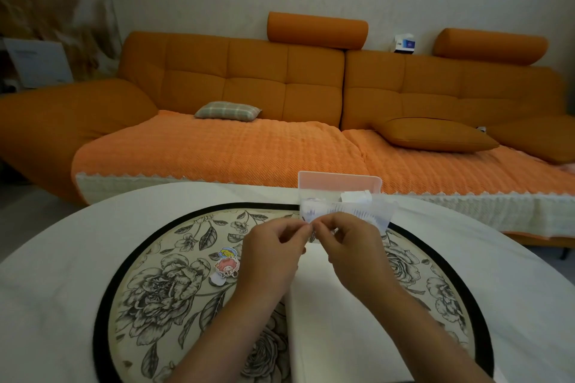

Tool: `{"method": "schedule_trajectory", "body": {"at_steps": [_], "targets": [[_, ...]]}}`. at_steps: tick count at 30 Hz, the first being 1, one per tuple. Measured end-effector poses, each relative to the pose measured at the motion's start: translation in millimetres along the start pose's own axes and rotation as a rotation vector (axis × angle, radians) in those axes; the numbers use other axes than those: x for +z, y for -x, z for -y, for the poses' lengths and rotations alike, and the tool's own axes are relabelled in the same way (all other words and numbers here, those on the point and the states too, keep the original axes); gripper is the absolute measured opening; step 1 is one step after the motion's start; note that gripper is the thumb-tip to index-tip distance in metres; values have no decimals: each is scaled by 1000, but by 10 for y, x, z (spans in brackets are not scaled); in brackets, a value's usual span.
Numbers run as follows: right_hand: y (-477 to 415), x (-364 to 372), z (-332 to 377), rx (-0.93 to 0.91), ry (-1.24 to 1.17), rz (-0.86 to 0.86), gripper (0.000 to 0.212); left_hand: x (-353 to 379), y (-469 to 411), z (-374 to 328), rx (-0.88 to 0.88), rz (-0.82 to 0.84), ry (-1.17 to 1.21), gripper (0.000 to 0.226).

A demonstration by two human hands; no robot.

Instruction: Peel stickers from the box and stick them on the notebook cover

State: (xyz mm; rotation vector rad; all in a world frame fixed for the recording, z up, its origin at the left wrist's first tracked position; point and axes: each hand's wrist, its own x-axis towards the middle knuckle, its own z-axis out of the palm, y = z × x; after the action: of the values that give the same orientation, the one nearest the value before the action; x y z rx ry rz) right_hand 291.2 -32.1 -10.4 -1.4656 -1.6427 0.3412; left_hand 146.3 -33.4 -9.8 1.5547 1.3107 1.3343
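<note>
No writing can be read here.
The small box (pixel 404 44) on the sofa (pixel 249 78) back, far beyond the right hand (pixel 351 255), bears a blue label too blurred to read. The white board (pixel 39 62), far beyond the left hand (pixel 273 258), shows only faint grey lines. The cartoon stickers (pixel 227 263) just left of the left hand carry figures, no letters. The sticker (pixel 312 233) pinched by both hands is too small to tell.

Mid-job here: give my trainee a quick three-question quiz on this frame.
1. True or false: the left hand and right hand both pinch one small sticker.
2. The loose cartoon stickers lie: A) on the table, left of the notebook; B) on the notebook; C) in the right hand.
3. Fill in: the notebook lies under the ___ forearm.
Key: 1 true; 2 A; 3 right.
</note>
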Motion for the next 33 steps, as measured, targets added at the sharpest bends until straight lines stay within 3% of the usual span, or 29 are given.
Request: {"method": "schedule_trajectory", "body": {"at_steps": [5,15,19,23,30,33], "targets": [[12,18,10,-69,158,-8,13,-25,-19,-9,-74,19,2,8],[41,32,41,-130,268,-13,11,23,-26,-38,-223,31,96,10],[39,42,30,-129,272,-13,11,17,-29,-31,-203,48,69,12],[40,44,55,-52,119,4,13,5,-47,-8,-146,77,31,15],[18,-37,168,240,-432,159,18,-53,-82,19,-68,164,44,16],[20,-73,170,236,-463,175,14,-84,-100,33,-47,208,39,14]]}}
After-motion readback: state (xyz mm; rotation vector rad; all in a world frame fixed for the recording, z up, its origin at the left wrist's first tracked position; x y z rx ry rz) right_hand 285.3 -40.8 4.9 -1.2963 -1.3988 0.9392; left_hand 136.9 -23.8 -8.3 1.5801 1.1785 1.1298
